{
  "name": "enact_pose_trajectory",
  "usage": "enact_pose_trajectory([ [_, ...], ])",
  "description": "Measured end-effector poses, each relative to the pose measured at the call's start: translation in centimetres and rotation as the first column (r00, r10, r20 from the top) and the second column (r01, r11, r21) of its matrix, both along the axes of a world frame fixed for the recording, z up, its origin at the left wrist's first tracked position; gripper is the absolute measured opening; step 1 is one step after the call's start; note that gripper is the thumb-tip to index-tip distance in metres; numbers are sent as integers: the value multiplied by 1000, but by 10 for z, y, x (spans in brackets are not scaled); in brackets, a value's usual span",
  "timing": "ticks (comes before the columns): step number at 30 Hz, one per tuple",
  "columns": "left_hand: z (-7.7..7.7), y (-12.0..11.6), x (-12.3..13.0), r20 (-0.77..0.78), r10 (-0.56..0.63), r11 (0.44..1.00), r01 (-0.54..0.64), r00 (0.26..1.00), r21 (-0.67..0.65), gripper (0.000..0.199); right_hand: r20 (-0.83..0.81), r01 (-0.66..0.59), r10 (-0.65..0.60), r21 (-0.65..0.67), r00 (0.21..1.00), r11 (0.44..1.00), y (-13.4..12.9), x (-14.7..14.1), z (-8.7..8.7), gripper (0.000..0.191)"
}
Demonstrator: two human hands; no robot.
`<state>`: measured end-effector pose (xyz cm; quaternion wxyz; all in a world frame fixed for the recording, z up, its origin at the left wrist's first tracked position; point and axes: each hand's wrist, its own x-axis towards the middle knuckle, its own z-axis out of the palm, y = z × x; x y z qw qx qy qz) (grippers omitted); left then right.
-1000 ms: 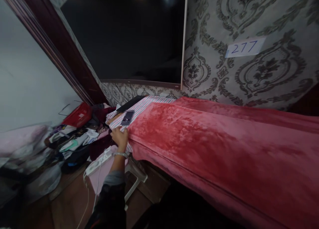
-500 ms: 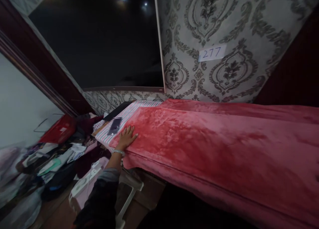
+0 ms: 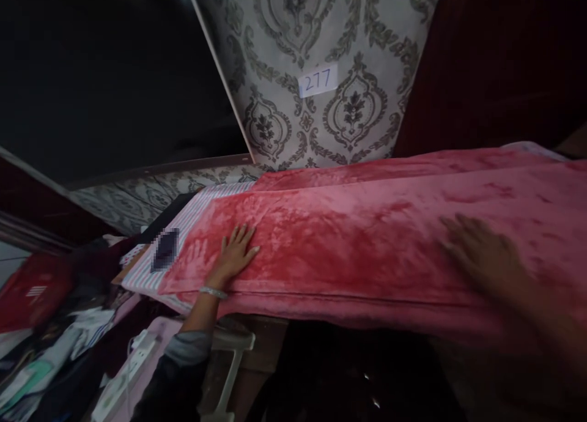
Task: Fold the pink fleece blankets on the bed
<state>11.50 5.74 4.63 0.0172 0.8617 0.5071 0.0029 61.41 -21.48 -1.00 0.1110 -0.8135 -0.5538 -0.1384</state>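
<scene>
Red plush blanket (image 3: 330, 244): spread lengthwise before you, left end lying over a striped cover (image 3: 195, 208); front edge droops, with a dark crease running along it; a further layer shows along the back edge.
Left hand (image 3: 237, 251): palm down on the blanket near its front left corner, fingers splayed, grasping nothing; your wrist wears a pale bracelet (image 3: 213, 292).
Right hand (image 3: 481, 251): towards the blanket's right, motion-blurred, fingers extended, no object seen in it; you cannot tell from this view whether it touches the plush.
Pale streaks: finger-like marks in the nap, just left of your left hand.
Phone-like dark object (image 3: 166, 251): on the cover's left end, near the blanket's left edge, apart from your hand; details pixelated.
Floor side, left: heaped clothes (image 3: 87, 330), a red bag (image 3: 34, 290) and a white power strip (image 3: 123, 379), all beyond the cover's front left corner.
Wall behind: patterned wallpaper (image 3: 353, 113), a paper label (image 3: 318, 81) reading 277, a large dark screen (image 3: 105, 73) at left.
</scene>
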Motion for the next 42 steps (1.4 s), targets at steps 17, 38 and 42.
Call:
enact_pose_trajectory([
  [17,1,-6,15,-67,94,996,-94,993,-4,67,-164,-120,91,-176,982,977,21,-54,-11,61],
  [38,-30,-80,125,72,-322,944,315,944,102,63,-233,-371,343,-91,910,924,88,-157,10,58],
  [42,-31,-77,126,73,-320,945,313,944,96,64,-256,-474,444,-69,859,878,99,-181,22,61],
])
